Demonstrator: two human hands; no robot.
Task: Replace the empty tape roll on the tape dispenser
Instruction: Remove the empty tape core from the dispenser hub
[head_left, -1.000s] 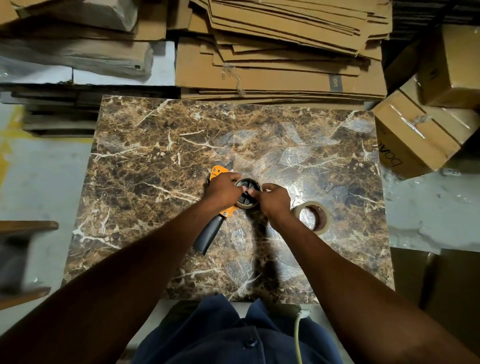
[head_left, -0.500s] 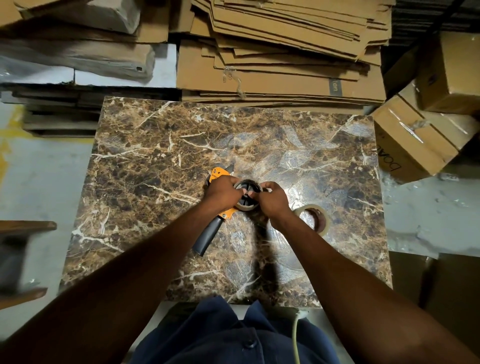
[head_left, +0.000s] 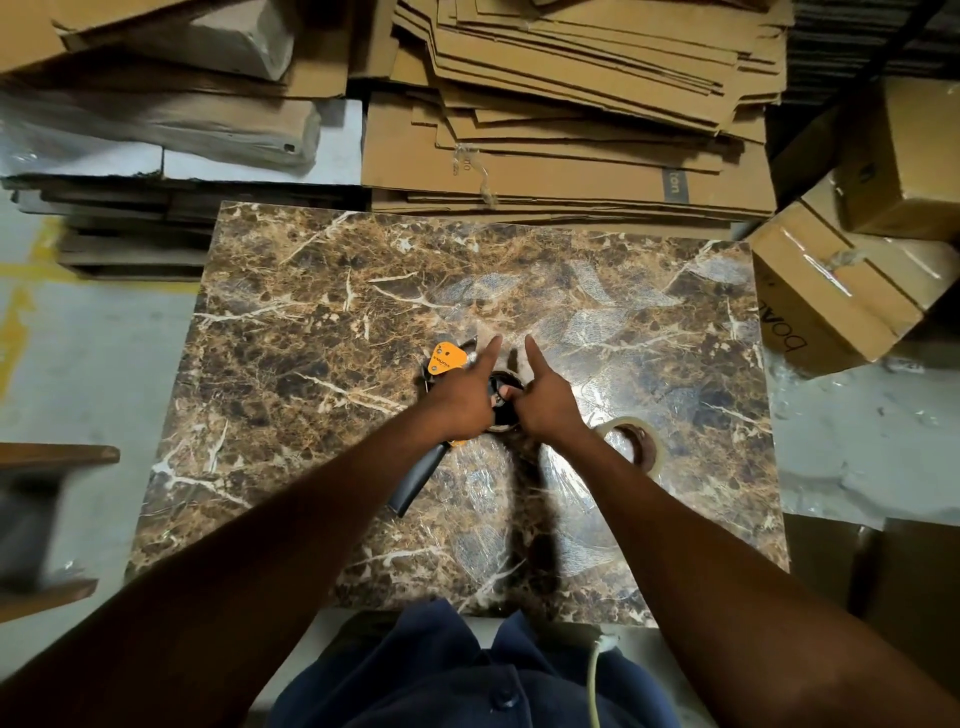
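An orange tape dispenser (head_left: 445, 360) with a black handle (head_left: 418, 480) lies on the marble table (head_left: 311, 374). Its dark hub carries the empty roll (head_left: 503, 410), mostly hidden between my hands. My left hand (head_left: 462, 397) rests on the dispenser body, index finger stretched forward, the other fingers at the roll's left edge. My right hand (head_left: 545, 402) is at the roll's right edge, its index finger also pointing forward and thumb curled onto the roll. A fresh clear tape roll (head_left: 631, 441) lies flat on the table just right of my right wrist.
Stacks of flattened cardboard (head_left: 571, 130) stand behind the table. Taped cardboard boxes (head_left: 831, 291) sit at the right. Wooden boards (head_left: 52, 457) stick in from the left. My dark blue shirt (head_left: 467, 675) is at the near edge.
Both index fingers have lifted and now point forward; before, all fingers were curled around the empty roll. The dispenser and the fresh roll have stayed in place.
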